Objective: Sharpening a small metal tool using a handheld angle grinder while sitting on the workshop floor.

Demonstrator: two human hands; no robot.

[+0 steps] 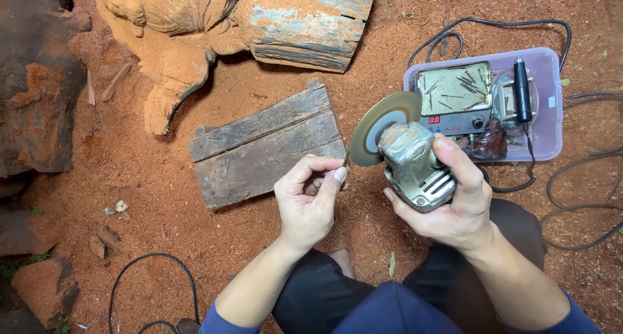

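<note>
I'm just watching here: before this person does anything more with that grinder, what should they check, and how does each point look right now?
1. Firm grip on the angle grinder: ok, the right hand wraps its body.
2. Left hand away from the disc: not ok, its fingertips sit close to the disc edge.
3. Disc at rest: cannot tell from one picture.
4. Guard over the disc: not ok, none visible.
5. Cables out of the way: ok, they lie on the ground to the right.
6. Wooden plank steady: ok, it lies flat on the sawdust.
</note>
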